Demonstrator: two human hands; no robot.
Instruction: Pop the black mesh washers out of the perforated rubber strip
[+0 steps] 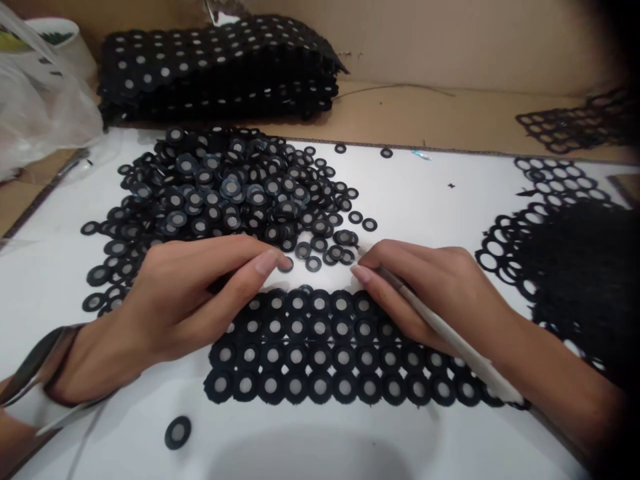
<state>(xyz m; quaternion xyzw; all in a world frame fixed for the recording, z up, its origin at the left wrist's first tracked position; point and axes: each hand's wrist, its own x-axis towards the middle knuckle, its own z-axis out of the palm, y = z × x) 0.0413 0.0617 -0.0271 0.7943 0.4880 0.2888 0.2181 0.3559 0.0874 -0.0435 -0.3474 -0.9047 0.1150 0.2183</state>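
Note:
My left hand (200, 300) is closed, thumb and index finger pinched together at a small black washer with a grey mesh centre (287, 265). A slim pen-like tool with a whitish handle (450, 333) lies in my closed right hand (425, 287). Its tip is near a few loose washers (345, 256) at the pile's edge. Beneath both hands a black sheet of joined rings (320, 359) lies flat, with grey discs in its rings. Part of its upper left and right is hidden by my hands. A big heap of similar washers (235, 187) spreads behind my left hand.
Folded black ring sheets (220, 67) sit at the back against the cardboard. To the right lies a stack of black lattice scraps with open holes (580, 267). A plastic bag (45, 107) and a white cup (75, 50) stand at left. One washer (178, 433) lies in front.

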